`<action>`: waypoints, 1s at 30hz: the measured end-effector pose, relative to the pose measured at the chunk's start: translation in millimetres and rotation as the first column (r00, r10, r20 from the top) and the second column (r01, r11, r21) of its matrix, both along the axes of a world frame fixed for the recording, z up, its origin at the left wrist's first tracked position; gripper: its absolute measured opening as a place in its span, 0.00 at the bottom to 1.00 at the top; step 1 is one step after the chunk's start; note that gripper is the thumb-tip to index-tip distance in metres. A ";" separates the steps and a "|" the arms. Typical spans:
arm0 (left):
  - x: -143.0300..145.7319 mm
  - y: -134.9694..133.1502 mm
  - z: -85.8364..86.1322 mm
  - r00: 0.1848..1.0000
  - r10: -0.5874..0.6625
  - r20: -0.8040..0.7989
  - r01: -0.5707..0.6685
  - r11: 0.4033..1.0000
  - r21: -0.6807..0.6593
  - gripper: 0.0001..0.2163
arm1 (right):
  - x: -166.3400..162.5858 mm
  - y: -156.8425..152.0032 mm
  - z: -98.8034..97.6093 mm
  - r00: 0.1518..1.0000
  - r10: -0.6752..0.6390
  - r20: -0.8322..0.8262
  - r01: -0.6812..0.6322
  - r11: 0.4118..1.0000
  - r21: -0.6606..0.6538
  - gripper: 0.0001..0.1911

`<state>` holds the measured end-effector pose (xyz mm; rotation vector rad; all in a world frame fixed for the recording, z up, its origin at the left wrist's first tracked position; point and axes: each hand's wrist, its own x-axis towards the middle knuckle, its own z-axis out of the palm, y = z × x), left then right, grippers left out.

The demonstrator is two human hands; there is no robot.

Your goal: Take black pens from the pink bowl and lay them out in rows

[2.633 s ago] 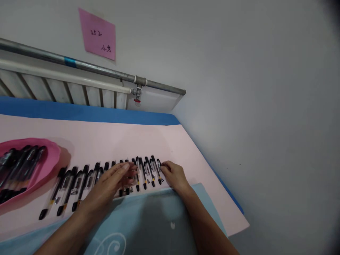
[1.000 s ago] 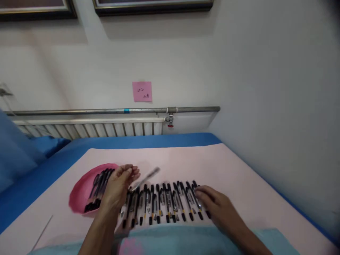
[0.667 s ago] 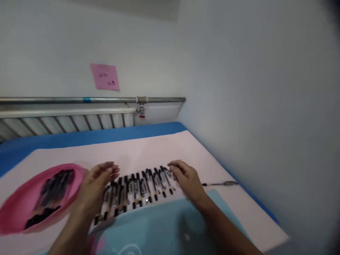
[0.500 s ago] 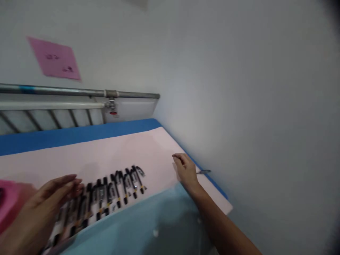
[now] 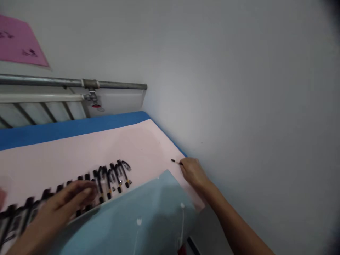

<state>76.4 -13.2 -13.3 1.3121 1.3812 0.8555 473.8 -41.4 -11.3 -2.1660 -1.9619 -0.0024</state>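
Note:
A row of several black pens [image 5: 111, 179] lies side by side on the pink sheet [image 5: 79, 152]. My left hand [image 5: 66, 200] rests flat on the left part of that row, fingers stretched out. My right hand [image 5: 192, 171] is at the sheet's right edge near the wall, fingers closed around a stray pen [image 5: 175, 162] whose black tip sticks out to the left.
A light blue cloth [image 5: 138, 219] covers the near side. Blue bedding [image 5: 66, 127] borders the sheet at the back. A metal pipe [image 5: 106, 84] and a radiator [image 5: 39, 109] run along the wall, with a pink note [image 5: 21, 42] above. The grey wall [image 5: 239, 106] stands close on the right.
A pen went off to the right edge of the sheet. My right hand left the row, reached there and closed on it. My left hand settled onto the row; the view swung right.

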 end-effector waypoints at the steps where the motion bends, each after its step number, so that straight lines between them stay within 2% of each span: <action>1: 11.0 -3.9 13.0 0.995 -0.093 -0.032 0.092 0.995 -0.038 0.14 | -5.4 3.7 7.4 1.000 -0.017 -0.022 0.018 0.999 0.033 0.10; 3: 27.8 -7.1 34.0 0.986 -0.162 -0.049 0.163 0.987 0.012 0.13 | -25.6 10.9 26.5 0.993 -0.028 -0.117 0.044 0.990 0.134 0.12; 4: 33.8 -6.2 41.8 0.981 -0.186 -0.050 0.188 0.981 0.038 0.13 | -40.0 14.1 37.7 0.942 0.008 -0.334 0.080 0.965 0.251 0.11; 5: 38.4 -3.8 48.0 0.985 -0.174 -0.019 0.175 0.983 0.063 0.13 | -56.6 17.1 49.3 0.824 0.121 -0.553 0.080 0.942 0.325 0.11; 6: 42.1 -0.4 52.8 0.988 -0.150 0.039 0.146 0.986 0.080 0.13 | -74.7 20.1 60.7 0.654 0.243 -0.717 0.060 0.928 0.369 0.14; 8: 48.7 7.5 59.0 0.981 -0.123 0.150 0.111 0.990 0.089 0.13 | -111.6 27.4 80.4 0.328 0.372 -0.868 -0.039 0.924 0.381 0.18; 9: 51.9 10.9 60.6 0.973 -0.119 0.196 0.104 0.991 0.084 0.12 | -128.8 32.3 87.6 0.210 0.399 -0.893 -0.083 0.917 0.391 0.18; 11: 58.3 14.8 61.0 0.961 -0.104 0.255 0.090 0.994 0.067 0.12 | -158.1 44.5 94.5 0.053 0.429 -0.902 -0.096 0.901 0.423 0.16; 13: 63.5 14.8 57.8 0.957 -0.095 0.275 0.087 0.995 0.043 0.11 | -179.1 58.3 91.4 -0.058 0.432 -0.900 -0.072 0.897 0.436 0.14; 17: 69.1 12.3 45.5 0.948 -0.096 0.305 0.110 0.994 -0.029 0.11 | -195.4 81.5 66.8 -0.208 0.357 -0.911 -0.092 0.920 0.382 0.11; 21: 65.4 20.6 32.7 0.889 0.002 0.457 0.056 0.992 -0.113 0.18 | -188.6 92.2 43.9 -0.343 0.204 -0.917 -0.058 0.970 0.237 0.09; 23: 57.6 26.8 26.8 0.855 0.018 0.518 0.049 0.992 -0.115 0.19 | -184.2 92.3 37.5 -0.365 0.163 -0.917 -0.049 0.980 0.194 0.08; 27: 37.0 33.7 16.0 0.827 0.077 0.557 -0.040 0.996 -0.079 0.13 | -185.9 88.4 29.9 -0.351 0.121 -0.929 -0.073 0.985 0.157 0.08; 30: 29.7 31.5 12.1 0.848 0.027 0.530 0.023 0.996 -0.088 0.11 | -197.5 84.8 23.7 -0.345 0.073 -0.936 -0.140 0.982 0.129 0.09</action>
